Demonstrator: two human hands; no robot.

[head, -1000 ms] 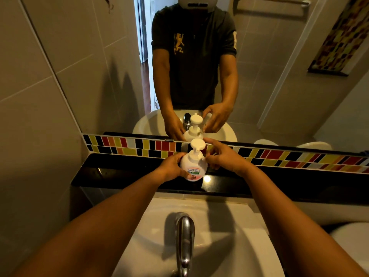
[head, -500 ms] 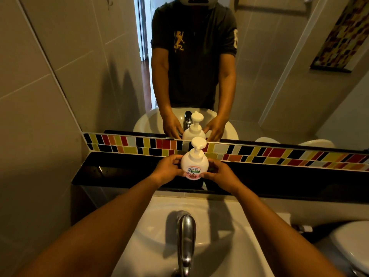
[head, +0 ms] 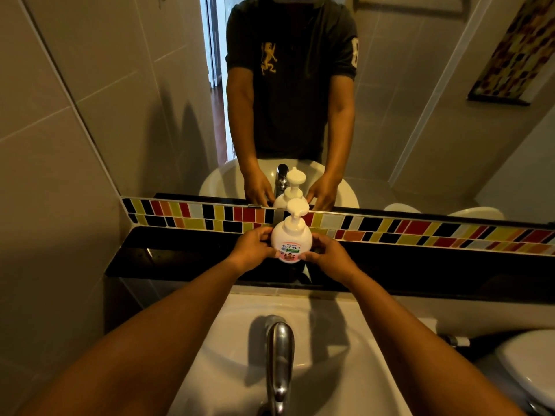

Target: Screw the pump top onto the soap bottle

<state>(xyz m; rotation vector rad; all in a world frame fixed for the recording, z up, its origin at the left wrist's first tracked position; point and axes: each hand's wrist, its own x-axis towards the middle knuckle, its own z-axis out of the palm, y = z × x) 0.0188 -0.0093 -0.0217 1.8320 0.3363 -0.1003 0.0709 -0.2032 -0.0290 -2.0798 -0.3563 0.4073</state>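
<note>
A round white soap bottle [head: 290, 240] with a pink label stands upright on the black shelf [head: 180, 259] under the mirror. Its white pump top [head: 297, 210] sits on the neck, with the flat head pointing up. My left hand [head: 253, 247] cups the bottle's left side. My right hand [head: 326, 253] cups its right side, fingers against the lower body. Both hands touch the bottle's body, and neither touches the pump top.
A chrome tap [head: 279, 355] rises over the white basin [head: 345, 370] below my arms. A strip of coloured tiles [head: 420, 232] runs behind the shelf, with the mirror [head: 390, 115] above it. A toilet lid [head: 528, 367] is at the lower right.
My right hand has left the pump top and dropped to the bottle's right side. The bottle has gone down from a raised, tilted hold to stand upright on the shelf.
</note>
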